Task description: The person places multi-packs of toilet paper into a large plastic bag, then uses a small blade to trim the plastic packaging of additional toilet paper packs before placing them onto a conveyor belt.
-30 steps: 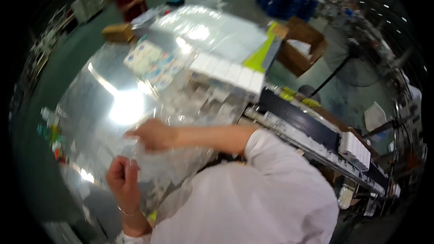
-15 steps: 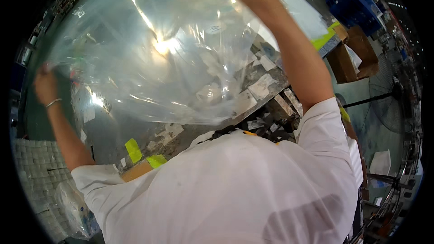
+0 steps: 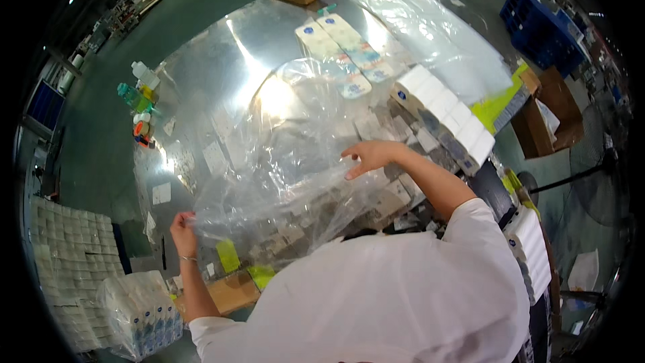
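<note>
The clear plastic bag (image 3: 282,161), ballooned overhead half a second ago, now lies lowered over the steel table (image 3: 201,74). Left hand (image 3: 181,228) pinches its near edge; right hand (image 3: 369,156) rests open-fingered on top. White packet rows (image 3: 443,111) sit just beyond.

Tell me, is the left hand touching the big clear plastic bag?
Touching. The head view shows the left hand pinching the clear plastic bag at its lower left edge.

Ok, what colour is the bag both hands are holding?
The bag is clear, see-through plastic with shiny glare; the head view shows it, held between left hand and right hand.
</note>
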Motion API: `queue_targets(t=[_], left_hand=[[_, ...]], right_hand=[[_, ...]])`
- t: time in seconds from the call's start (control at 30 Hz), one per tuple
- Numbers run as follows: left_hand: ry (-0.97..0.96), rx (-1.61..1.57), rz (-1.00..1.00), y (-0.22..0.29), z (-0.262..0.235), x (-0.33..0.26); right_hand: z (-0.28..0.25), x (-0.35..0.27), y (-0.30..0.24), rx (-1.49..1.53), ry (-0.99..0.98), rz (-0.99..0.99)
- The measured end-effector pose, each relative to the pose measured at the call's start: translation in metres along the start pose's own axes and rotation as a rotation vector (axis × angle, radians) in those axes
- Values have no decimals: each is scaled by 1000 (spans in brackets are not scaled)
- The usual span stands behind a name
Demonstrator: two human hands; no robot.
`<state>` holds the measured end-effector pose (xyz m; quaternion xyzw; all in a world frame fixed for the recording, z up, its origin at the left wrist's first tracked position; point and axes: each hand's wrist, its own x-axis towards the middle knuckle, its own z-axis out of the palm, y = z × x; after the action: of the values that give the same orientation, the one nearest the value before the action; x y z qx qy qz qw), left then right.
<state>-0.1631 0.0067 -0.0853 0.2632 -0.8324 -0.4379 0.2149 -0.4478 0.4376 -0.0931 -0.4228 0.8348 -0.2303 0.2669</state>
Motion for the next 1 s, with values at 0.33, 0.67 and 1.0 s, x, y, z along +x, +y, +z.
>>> queue_targets(t=[0.33, 0.67, 1.0], left_hand=[[947, 457, -109, -55, -41, -29], [1031, 584, -441, -134, -50, -115], [265, 113, -219, -21, 18, -66]], right_hand=[[-95, 155, 78, -306, 678, 456], [-105, 202, 39, 24, 458, 714], [-38, 59, 70, 1366, 396, 150]])
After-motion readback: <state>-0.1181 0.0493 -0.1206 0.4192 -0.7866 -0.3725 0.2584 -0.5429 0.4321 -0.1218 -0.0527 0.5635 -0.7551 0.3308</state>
